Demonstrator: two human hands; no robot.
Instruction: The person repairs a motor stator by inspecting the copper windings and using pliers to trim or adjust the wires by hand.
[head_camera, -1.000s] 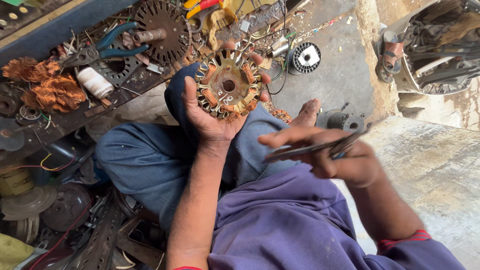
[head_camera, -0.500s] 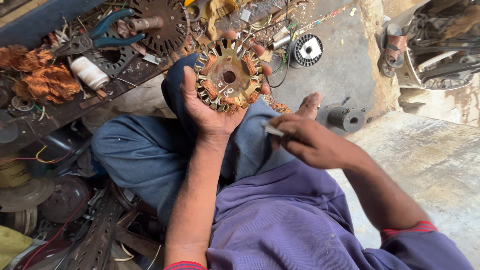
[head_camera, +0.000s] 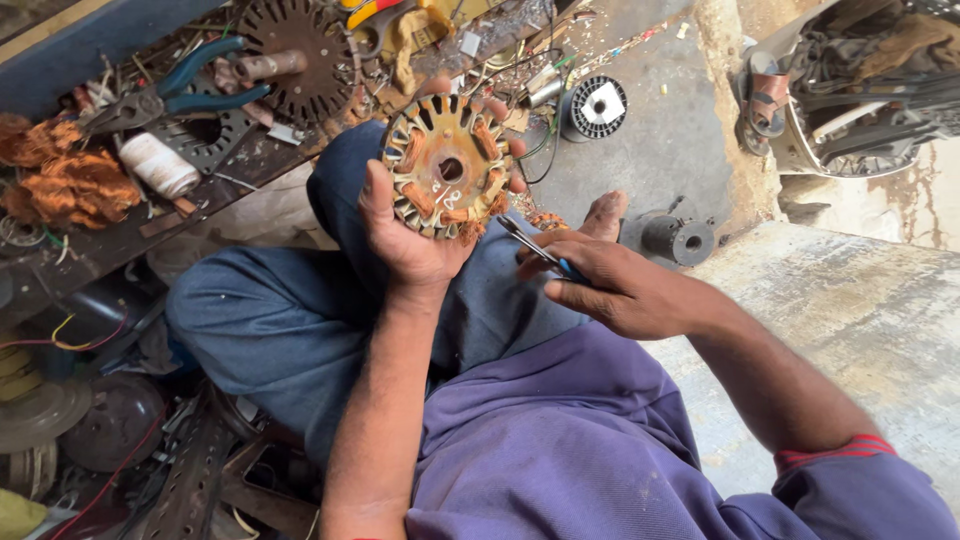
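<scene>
Concrete floor (head_camera: 850, 300) on the right, totally cluttered workbench (head_camera: 120, 235) on the left, and the person sits between them in blue trousers and a purple shirt. Left hand (head_camera: 405, 235) is cupped under a round slotted motor stator (head_camera: 445, 165), palm behind it and fingers wrapped round the far rim, so it's held up over the knee with the face tilted toward the camera. It's got copper windings in the slots and looks pretty rusty.

Right hand (head_camera: 610, 285) is clenched around a thin tool with a blue handle (head_camera: 540, 250), maybe small pliers or cutters, hard to say at this angle. Its tip sits just at the lower edge of the stator, near some frayed copper.

On the bench: blue-handled pliers (head_camera: 175, 90), a white spool of thread (head_camera: 160, 165), a wad of stripped copper wire (head_camera: 75, 185), and another dark slotted disc (head_camera: 300, 60). On the floor past the knee there's a small wound coil (head_camera: 598, 106) and a dark metal cylinder (head_camera: 680, 240).
</scene>
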